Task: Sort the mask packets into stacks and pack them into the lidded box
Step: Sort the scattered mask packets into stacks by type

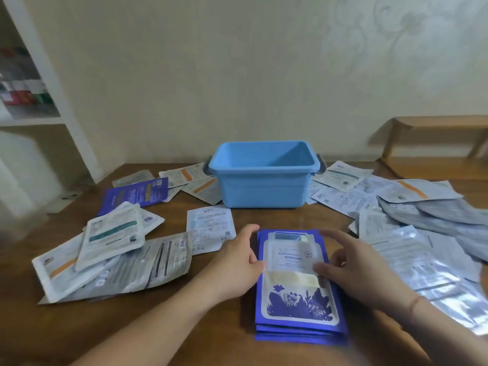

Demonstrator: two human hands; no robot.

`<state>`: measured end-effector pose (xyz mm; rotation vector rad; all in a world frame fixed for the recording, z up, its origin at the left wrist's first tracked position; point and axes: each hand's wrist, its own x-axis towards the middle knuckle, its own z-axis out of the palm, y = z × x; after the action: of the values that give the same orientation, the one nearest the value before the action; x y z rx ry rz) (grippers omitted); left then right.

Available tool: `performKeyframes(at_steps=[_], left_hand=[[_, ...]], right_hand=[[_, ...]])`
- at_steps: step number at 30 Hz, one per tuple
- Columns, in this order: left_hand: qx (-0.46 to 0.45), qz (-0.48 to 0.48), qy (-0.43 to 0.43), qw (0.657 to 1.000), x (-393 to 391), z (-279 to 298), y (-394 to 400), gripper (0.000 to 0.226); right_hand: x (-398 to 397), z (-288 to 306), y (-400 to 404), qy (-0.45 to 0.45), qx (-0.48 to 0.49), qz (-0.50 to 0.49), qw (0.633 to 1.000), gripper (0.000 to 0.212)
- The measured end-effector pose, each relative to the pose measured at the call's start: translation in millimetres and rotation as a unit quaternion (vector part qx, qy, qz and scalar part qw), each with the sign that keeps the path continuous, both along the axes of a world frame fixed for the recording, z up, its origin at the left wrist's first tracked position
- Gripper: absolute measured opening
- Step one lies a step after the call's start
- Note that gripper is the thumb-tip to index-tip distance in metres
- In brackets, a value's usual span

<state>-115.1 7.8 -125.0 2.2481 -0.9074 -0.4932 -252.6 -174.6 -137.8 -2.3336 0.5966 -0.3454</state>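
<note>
Brown wood makes up the surface, which runs back to a pale wall. On it, nearest the camera, lies a stack of blue packets with a white panel and a dark blue flower print on top. The left hand lies against the stack's left edge, fingers slightly bent, thumb touching the top packet's side. The right hand rests on the stack's right side, thumb pressing on the white panel and fingers spread loosely over the far right corner. Neither hand is closed round anything; both sit lightly against the stack.

Just left of the stack, touching the left hand's far side, lies a single white packet printed with small text. Farther left of the stack is a loose heap of grey and white packets, some with an orange stripe, one with a green band. Beyond that heap lies a purple packet with more white ones around it.

Right of the stack, a wide spread of silver and white packets overlaps out to the frame's edge.

Behind the stack stands a light blue plastic box, open at the top, with grey handles on its ends; packets lie at both its sides. White shelves stand far left of the stack, and a wooden bench far right.
</note>
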Motion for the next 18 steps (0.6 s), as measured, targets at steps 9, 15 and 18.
performKeyframes(at_steps=[9, 15, 18], left_hand=[[0.021, 0.003, -0.008, 1.0, 2.0, -3.3, 7.7, 0.071], [0.019, -0.021, -0.03, 0.999, 1.4, -3.0, 7.4, 0.07], [0.023, -0.027, -0.035, 0.999, 2.2, -4.0, 7.2, 0.069]], right_hand=[[2.4, -3.4, -2.2, -0.011, -0.037, -0.011, 0.999, 0.042], [-0.5, -7.8, 0.7, -0.011, -0.072, -0.004, 0.997, 0.044], [-2.3, -6.0, 2.0, 0.004, -0.078, 0.001, 0.997, 0.044]])
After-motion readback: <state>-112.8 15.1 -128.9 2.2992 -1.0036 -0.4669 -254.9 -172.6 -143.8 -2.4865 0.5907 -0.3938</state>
